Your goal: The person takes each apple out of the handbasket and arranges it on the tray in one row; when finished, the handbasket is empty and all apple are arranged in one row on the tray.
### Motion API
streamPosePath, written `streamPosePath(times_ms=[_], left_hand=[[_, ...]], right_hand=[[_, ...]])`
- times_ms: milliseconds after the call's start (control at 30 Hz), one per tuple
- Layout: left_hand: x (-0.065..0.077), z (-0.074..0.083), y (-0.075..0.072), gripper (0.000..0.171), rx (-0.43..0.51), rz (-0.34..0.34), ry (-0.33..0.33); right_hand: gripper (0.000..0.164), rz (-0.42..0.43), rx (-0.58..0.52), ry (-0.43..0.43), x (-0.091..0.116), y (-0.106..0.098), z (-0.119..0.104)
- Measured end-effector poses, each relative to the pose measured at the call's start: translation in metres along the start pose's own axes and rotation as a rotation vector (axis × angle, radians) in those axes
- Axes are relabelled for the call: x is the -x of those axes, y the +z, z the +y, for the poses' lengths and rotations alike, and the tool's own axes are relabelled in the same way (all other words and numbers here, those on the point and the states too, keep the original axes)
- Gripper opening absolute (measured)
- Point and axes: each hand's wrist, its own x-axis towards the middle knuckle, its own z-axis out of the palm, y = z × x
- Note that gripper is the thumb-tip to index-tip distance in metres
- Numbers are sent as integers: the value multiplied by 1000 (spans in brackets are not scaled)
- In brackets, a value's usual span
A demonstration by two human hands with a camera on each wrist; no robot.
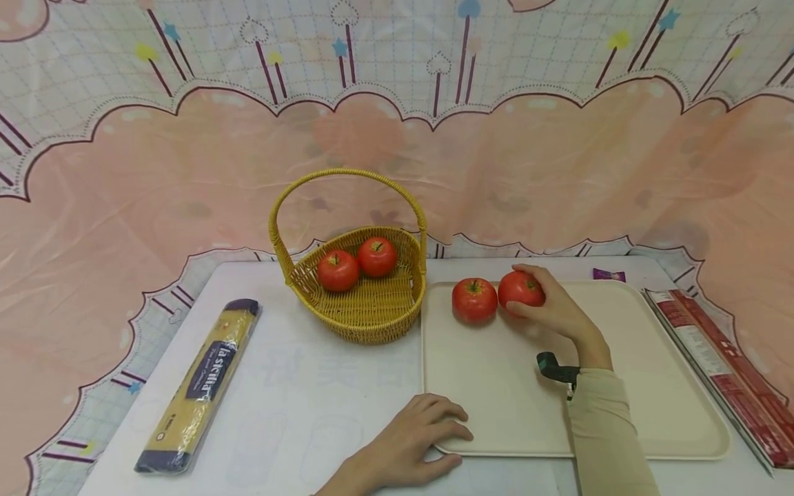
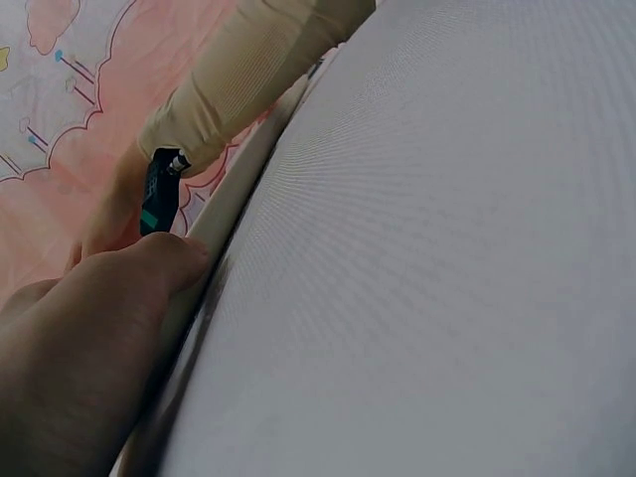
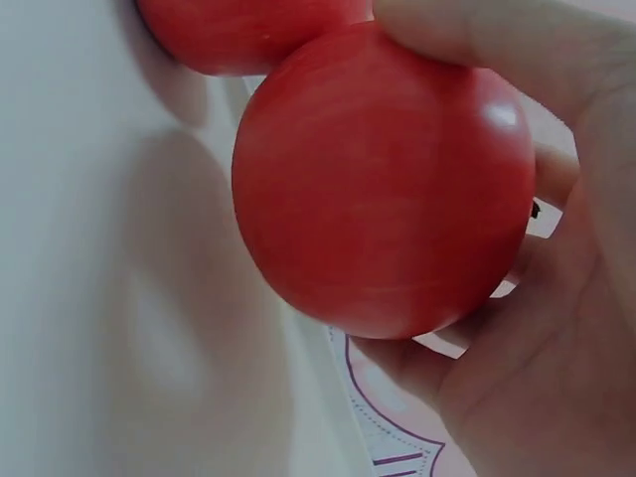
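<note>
My right hand [image 1: 552,306] grips a red tomato [image 1: 520,289] over the back part of the cream tray [image 1: 496,399]; thumb and fingers curl round it in the right wrist view, its stem turned toward the palm. A second tomato [image 1: 474,300] sits on the tray just left of it, and the two overlap in the right wrist view. My left hand [image 1: 415,441] rests at the tray's front left corner with fingers loosely bent and nothing in them. Two more tomatoes, one at left [image 1: 338,271] and one at right [image 1: 378,257], lie in the yellow wicker basket [image 1: 366,334].
The basket's tall arched handle [image 1: 347,171] rises left of the tray. A pack of spaghetti [image 1: 201,386] lies at the table's left. Right of the tray is a long red and white package [image 1: 719,372]. A small purple wrapped item [image 1: 608,275] lies behind the tray.
</note>
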Motion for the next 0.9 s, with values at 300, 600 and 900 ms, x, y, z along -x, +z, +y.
streamPosePath(times_ms=[300, 600, 900], left_hand=[[0, -1, 0, 23, 3, -13, -12], [1, -2, 0, 23, 15, -28, -24], [1, -1, 1, 23, 25, -40, -42]], right_hand=[[78, -49, 58, 3, -2, 3, 3], [79, -79, 79, 10, -2, 3, 1], [75, -75, 57, -3, -1, 2, 3]])
